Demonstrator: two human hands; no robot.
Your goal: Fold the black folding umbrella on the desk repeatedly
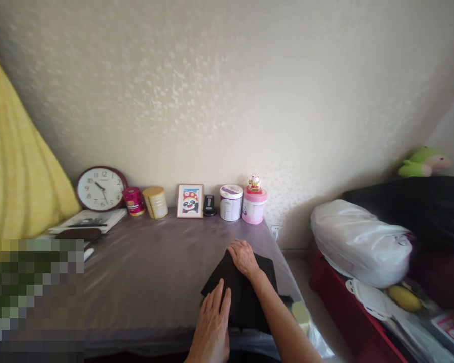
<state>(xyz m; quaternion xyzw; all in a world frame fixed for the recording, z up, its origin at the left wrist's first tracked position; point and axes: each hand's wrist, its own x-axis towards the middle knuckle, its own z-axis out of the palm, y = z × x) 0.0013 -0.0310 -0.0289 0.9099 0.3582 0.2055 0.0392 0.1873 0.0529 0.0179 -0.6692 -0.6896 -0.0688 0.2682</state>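
A folded black cloth (245, 307), perhaps a garment, lies near the front right part of the table. My left hand (214, 315) rests at its left edge, fingers stretched forward and close together. Farther up, my right hand (244, 257) lies palm down across the cloth's far edge, its fingers slightly bent toward the left. Neither hand visibly lifts the fabric. My right forearm crosses over the right part of the cloth and hides some of it.
Along the wall stand a clock (101, 188), a magenta can (133, 201), a yellow tin (156, 202), a framed panda picture (190, 201) and two tubs, the pink one (253, 209) topped by a cat figurine. A yellow block (301, 316) sits at the right edge, beside a red box (336, 287).
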